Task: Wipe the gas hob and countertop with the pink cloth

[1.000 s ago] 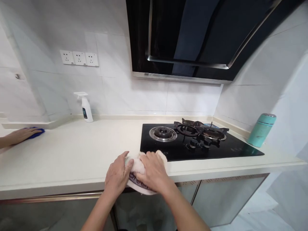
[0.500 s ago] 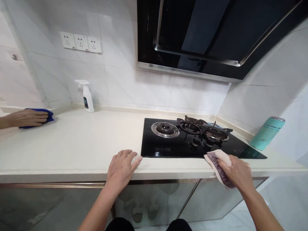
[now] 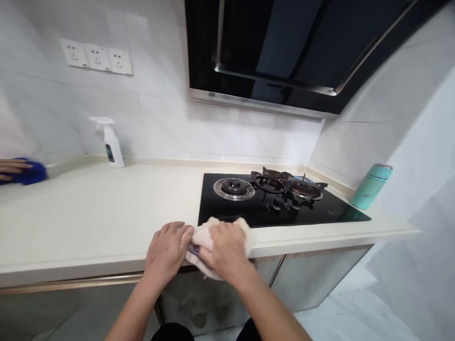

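Observation:
My right hand (image 3: pixel 227 246) is closed around a pale cleaning cloth (image 3: pixel 204 234) with a purple patch, pressing it onto the counter's front edge just below the stove. Part of the cloth hangs over the edge. Close beside it, my left hand (image 3: pixel 168 248) lies on the counter (image 3: pixel 106 213) with its fingers stretched forward and its thumb up against the cloth. What is under the left palm is hidden. Right behind the cloth is the black gas stove (image 3: pixel 220 208), with one burner (image 3: pixel 234 188) lacking its pan support.
Pan supports (image 3: pixel 284 182) are piled on the stove's right side. A turquoise flask (image 3: pixel 371 187) stands at the right end, and a white spray bottle (image 3: pixel 113 148) by the wall. At far left another person's hand (image 3: pixel 12 168) holds a blue cloth (image 3: pixel 33 173). The range hood (image 3: pixel 263 57) overhangs.
My right hand has swept the cloth leftward along the counter's front edge until it met my left hand. The view has turned to the right; the other person's hand is now partly out of view.

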The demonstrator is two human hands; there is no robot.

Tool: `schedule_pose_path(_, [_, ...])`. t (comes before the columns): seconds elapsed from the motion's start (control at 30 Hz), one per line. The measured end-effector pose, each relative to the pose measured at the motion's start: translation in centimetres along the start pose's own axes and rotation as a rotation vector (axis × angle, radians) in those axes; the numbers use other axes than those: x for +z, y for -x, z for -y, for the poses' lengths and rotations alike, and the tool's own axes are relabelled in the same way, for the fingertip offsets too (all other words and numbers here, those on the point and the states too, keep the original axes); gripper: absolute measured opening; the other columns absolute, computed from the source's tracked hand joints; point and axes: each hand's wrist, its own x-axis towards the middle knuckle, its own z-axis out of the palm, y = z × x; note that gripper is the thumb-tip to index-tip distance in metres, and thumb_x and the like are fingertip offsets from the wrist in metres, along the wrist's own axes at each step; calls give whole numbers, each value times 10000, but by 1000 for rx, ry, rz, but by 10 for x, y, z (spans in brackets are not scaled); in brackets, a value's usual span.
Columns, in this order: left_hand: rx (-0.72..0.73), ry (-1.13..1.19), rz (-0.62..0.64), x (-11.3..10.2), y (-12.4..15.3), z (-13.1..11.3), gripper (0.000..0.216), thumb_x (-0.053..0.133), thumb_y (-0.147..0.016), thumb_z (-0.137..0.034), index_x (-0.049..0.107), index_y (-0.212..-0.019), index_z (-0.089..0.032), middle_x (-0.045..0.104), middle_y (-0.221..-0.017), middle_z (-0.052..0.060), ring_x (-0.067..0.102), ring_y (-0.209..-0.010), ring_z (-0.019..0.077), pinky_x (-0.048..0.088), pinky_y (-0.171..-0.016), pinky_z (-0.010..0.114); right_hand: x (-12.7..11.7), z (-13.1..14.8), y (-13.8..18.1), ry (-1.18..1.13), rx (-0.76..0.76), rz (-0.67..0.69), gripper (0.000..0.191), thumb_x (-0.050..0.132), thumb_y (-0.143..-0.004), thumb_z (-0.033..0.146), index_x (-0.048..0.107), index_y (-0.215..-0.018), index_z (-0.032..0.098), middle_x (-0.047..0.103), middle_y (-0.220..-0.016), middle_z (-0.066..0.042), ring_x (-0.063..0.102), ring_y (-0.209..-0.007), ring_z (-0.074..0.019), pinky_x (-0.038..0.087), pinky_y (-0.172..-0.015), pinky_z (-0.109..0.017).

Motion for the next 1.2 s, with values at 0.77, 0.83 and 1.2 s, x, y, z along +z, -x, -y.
schedule_pose_path(0.77, [2, 29, 111, 10, -14, 24, 491, 372, -964, -513, 734, -1207, -287, 698, -1343, 81, 622, -1257, 318, 515, -1043, 507, -105, -352, 96, 245, 781, -127, 400, 456, -921, 484, 656, -986, 144, 707, -977, -154, 615, -929, -276, 376, -870, -389])
schedule_pose_path(0.83, [3, 25, 116, 7, -14, 19, 506, 367, -962, -519, 731, -1207, -267, 691, -1346, 102, 616, -1258, 332, 513, -1032, 521, -105, -349, 97, 274, 832, -134, 404, 469, -912, 492, 657, -984, 142, 704, -998, -163, 609, -966, -290, 373, -896, -405])
schedule_pose_path(1.2, [8, -30, 95, 10, -14, 16, 506, 347, -943, -509, 726, -1192, -285, 701, -1322, 81, 600, -1267, 338, 502, -1015, 522, -13, -146, 70, 107, 523, -252, 335, 582, -825, 468, 642, -1015, 198, 642, -1047, -126, 563, -1012, -310, 398, -939, -477])
